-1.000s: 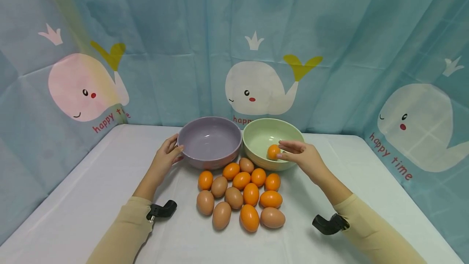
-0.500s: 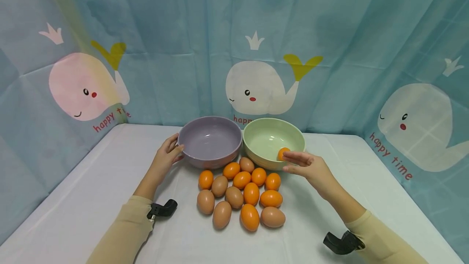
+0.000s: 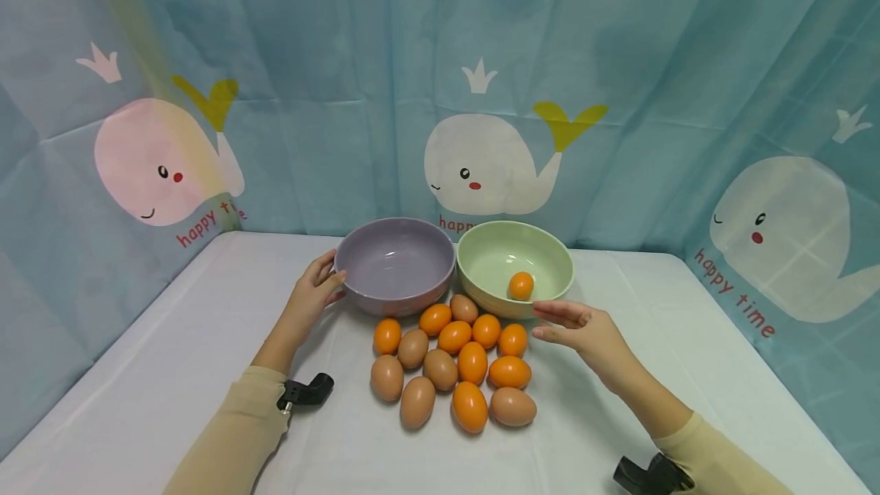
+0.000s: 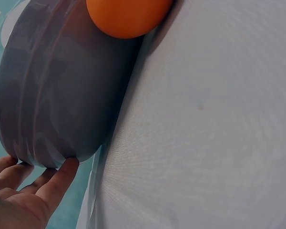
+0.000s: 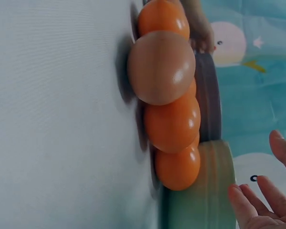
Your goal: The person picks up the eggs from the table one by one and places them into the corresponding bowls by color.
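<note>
My left hand (image 3: 315, 286) rests its fingertips and thumb against the outer left side of a purple bowl (image 3: 406, 254). In the left wrist view, those fingers (image 4: 62, 183) touch the smooth bowl wall. Beside it stands a light green bowl (image 3: 498, 250) with one orange egg (image 3: 521, 286) lying inside. At that bowl's front right rim, my right hand (image 3: 584, 334) hovers with fingers and thumb apart, holding nothing. Several orange eggs (image 3: 472, 363) and brown eggs (image 3: 440, 370) lie grouped on the table before the bowls.
A white cloth covers the table (image 3: 227, 312). Behind it hangs a blue-green curtain (image 3: 330, 136) with whale prints, folding round both sides. Black wrist mounts (image 3: 308, 391) sit at both sleeves. The two bowls stand side by side near the table's back edge.
The right hand has drawn back from inside the green bowl, toward the front right. Inside it, the orange egg has rolled right, then back left. The left hand stays in place.
</note>
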`<act>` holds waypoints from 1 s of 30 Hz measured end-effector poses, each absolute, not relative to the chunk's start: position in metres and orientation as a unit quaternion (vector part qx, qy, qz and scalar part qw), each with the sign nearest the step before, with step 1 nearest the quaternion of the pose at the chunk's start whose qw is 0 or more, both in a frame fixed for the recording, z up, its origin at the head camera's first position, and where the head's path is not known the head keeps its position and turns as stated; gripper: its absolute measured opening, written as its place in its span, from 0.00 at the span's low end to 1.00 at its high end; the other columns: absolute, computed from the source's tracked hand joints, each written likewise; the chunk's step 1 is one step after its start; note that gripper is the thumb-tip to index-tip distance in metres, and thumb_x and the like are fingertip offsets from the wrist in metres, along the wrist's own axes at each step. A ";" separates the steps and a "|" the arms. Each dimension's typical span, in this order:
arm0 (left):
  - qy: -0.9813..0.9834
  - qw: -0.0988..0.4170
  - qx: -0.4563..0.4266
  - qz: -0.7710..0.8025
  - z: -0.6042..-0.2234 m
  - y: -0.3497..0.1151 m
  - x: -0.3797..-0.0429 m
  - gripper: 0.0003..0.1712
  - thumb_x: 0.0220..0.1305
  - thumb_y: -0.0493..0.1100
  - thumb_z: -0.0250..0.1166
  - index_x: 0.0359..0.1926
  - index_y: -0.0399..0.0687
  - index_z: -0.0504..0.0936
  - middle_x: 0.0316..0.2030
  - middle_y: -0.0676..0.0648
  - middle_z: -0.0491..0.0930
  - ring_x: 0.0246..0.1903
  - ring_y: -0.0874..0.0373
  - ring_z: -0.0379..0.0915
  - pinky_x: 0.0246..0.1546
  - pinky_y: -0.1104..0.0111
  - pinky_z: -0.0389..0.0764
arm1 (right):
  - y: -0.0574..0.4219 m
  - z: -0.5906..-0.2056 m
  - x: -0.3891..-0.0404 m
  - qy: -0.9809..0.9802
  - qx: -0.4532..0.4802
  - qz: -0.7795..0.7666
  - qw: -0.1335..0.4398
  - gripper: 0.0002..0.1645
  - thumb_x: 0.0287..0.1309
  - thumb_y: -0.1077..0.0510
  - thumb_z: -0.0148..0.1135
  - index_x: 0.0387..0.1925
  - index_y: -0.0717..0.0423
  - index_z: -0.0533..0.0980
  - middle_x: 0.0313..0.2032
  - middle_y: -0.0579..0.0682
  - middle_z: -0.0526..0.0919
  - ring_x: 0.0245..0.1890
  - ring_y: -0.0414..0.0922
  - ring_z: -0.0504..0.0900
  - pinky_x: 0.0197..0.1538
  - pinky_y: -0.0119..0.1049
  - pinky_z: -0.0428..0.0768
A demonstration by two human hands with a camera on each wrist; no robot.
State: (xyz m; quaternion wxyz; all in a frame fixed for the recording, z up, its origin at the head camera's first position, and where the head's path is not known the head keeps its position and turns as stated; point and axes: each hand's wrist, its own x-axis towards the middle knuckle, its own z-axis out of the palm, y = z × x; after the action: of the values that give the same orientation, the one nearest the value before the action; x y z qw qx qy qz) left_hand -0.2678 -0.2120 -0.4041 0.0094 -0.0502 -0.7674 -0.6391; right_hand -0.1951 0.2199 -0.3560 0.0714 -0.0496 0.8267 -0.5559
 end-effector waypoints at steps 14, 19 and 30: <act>-0.768 0.011 -0.047 -0.638 -0.404 -0.212 -0.268 0.40 0.77 0.49 0.53 0.80 0.47 0.43 0.79 0.43 0.43 0.77 0.44 0.46 0.68 0.50 0.70 | 0.219 -0.372 -0.197 0.820 -0.019 -0.564 0.092 0.31 0.60 0.55 0.70 0.62 0.61 0.75 0.60 0.58 0.81 0.63 0.51 0.79 0.70 0.48 0.74; -0.768 0.010 -0.049 -0.639 -0.404 -0.212 -0.269 0.40 0.77 0.48 0.53 0.80 0.47 0.44 0.79 0.43 0.43 0.77 0.44 0.47 0.68 0.50 0.70 | 0.216 -0.378 -0.199 0.826 -0.020 -0.555 0.091 0.33 0.58 0.53 0.71 0.63 0.61 0.75 0.61 0.57 0.80 0.64 0.52 0.77 0.69 0.48 0.74; -0.767 0.010 -0.045 -0.640 -0.405 -0.212 -0.270 0.39 0.77 0.48 0.52 0.80 0.46 0.44 0.79 0.43 0.45 0.77 0.44 0.47 0.69 0.50 0.69 | 0.213 -0.389 -0.201 0.836 -0.006 -0.543 0.084 0.34 0.55 0.52 0.74 0.61 0.62 0.75 0.60 0.58 0.81 0.63 0.54 0.78 0.66 0.44 0.78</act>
State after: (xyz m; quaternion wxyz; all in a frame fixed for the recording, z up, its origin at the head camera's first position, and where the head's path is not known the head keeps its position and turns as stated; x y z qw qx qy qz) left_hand -0.2700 -0.2117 -0.4052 0.0101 -0.0454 -0.7669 -0.6400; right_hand -0.2014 0.2125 -0.3894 0.0841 -0.0062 0.8358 -0.5425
